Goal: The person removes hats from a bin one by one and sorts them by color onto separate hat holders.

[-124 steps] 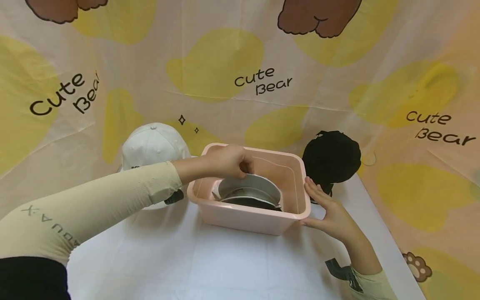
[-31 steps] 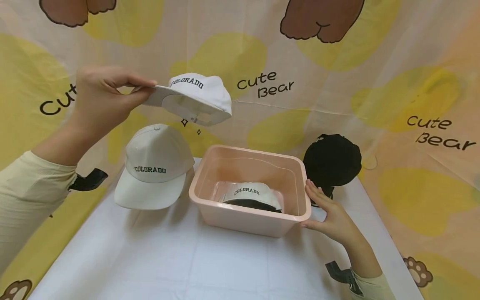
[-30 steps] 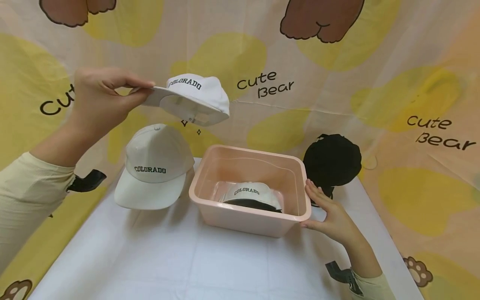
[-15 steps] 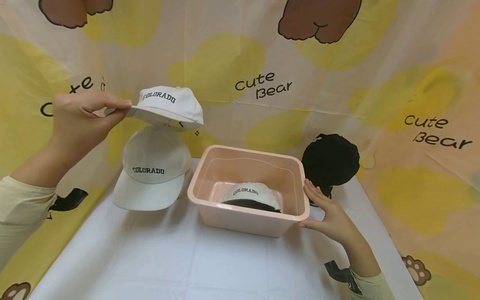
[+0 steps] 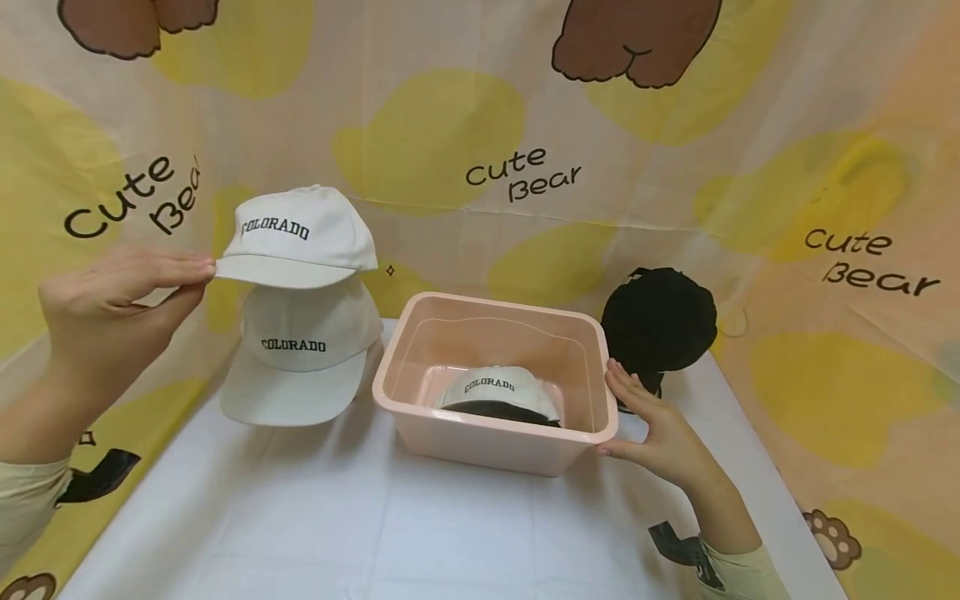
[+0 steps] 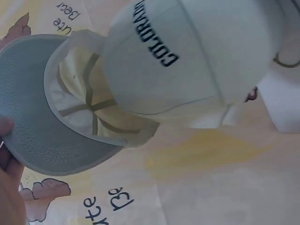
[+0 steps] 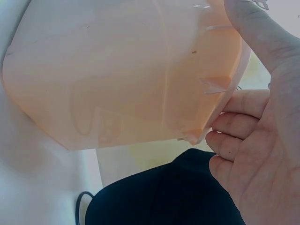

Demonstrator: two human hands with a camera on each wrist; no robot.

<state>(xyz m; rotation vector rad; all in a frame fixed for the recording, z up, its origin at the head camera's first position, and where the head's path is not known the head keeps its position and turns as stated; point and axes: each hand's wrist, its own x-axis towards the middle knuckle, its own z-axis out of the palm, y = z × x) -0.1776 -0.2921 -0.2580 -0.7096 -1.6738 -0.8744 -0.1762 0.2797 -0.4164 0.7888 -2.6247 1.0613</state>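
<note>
My left hand (image 5: 112, 317) pinches the brim edge of a white baseball cap (image 5: 300, 225) marked COLORADO. In the head view this cap overlaps the top of a second white COLORADO cap (image 5: 300, 321), which sits left of the bin. The left wrist view shows the held cap's grey brim underside (image 6: 42, 108) and its hollow inside, tipped beside the other cap's crown (image 6: 187, 56). My right hand (image 5: 667, 433) rests against the right end of a pink plastic bin (image 5: 480, 437), fingers along the rim and thumb near the front corner.
Inside the bin lies another white COLORADO cap (image 5: 491, 383) with a dark piece under its front edge. A black cap (image 5: 660, 321) stands behind my right hand. A white cloth covers the table (image 5: 450, 533), with a yellow patterned curtain (image 5: 420, 125) behind.
My left hand first reached into the bin, then held a white cap up in the air. Since then it has moved left and down over the other white cap. My right hand has stayed.
</note>
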